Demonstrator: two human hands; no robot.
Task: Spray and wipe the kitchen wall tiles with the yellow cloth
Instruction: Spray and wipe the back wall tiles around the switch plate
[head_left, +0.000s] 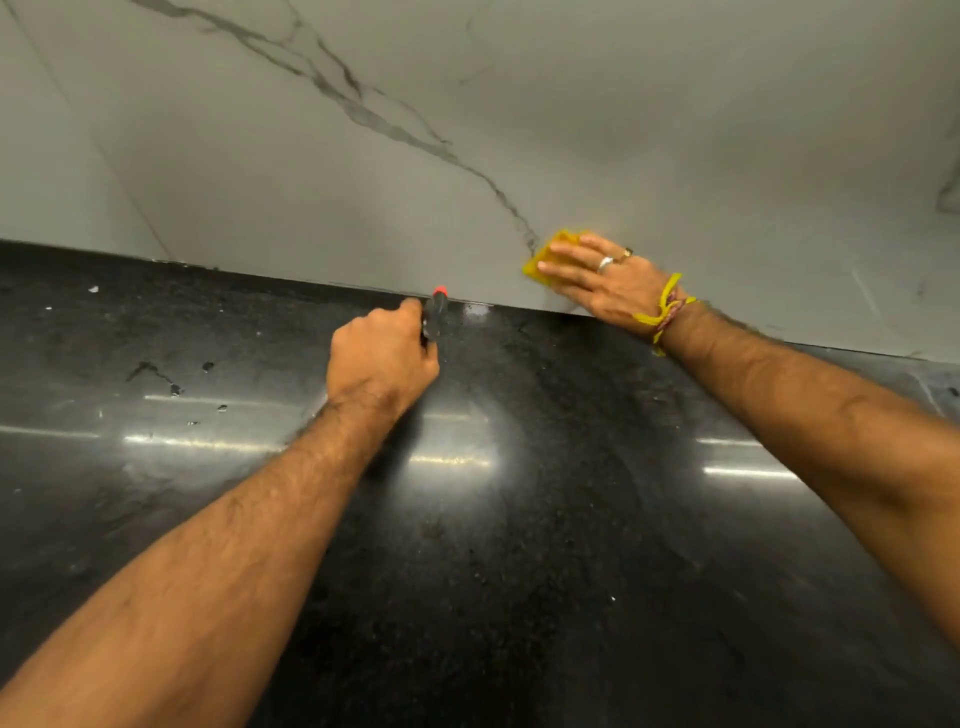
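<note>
STEP: wiping low wall tiles (519, 104) | RIGHT: right hand (605, 283) presses yellow cloth (545, 257) flat, fingers straight, just above worktop (519, 519) | LEFT: left hand (382, 358) curled round spray bottle (435, 314) | METHOD: maintain even palm pressure; overlap strokes along the joint.

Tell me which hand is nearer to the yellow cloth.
Right. The right hand presses flat on the yellow cloth against the wall tile. The left hand is off to the cloth's left, over the black counter, gripping the spray bottle.
</note>
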